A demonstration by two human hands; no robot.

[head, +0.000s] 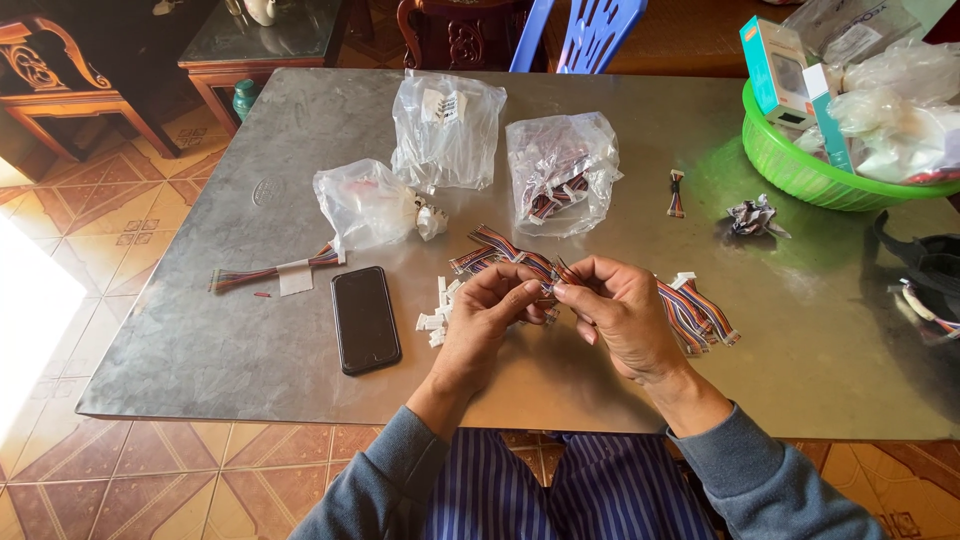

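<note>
Nearest you, your left hand (490, 310) and right hand (620, 310) meet at table centre, fingertips pressed together in a pinch on one end of a multicoloured ribbon cable (548, 280); whether a connector is already seated there cannot be told. The cable lies on the heap of ribbon cables (690, 315), which fans out from 11 o'clock to 3 o'clock of your hands. Just at 9 o'clock of the left hand sits a small pile of white connectors (438, 312), and beyond it a black phone (365, 318) lies flat on the metal table (200, 340).

Farther out, at 10 o'clock, a banded cable bundle (270, 272) rests beside a knotted plastic bag (365, 205); at 12 o'clock lie two more clear bags (450, 130), one holding cables. At 2 o'clock a green basket (800, 175) stands with boxes and bags.

Risk, as a judgement: the fine wires could bend or slip from so tight a pinch, and a sweeping wrist could scatter the loose connectors toward the near table edge.
</note>
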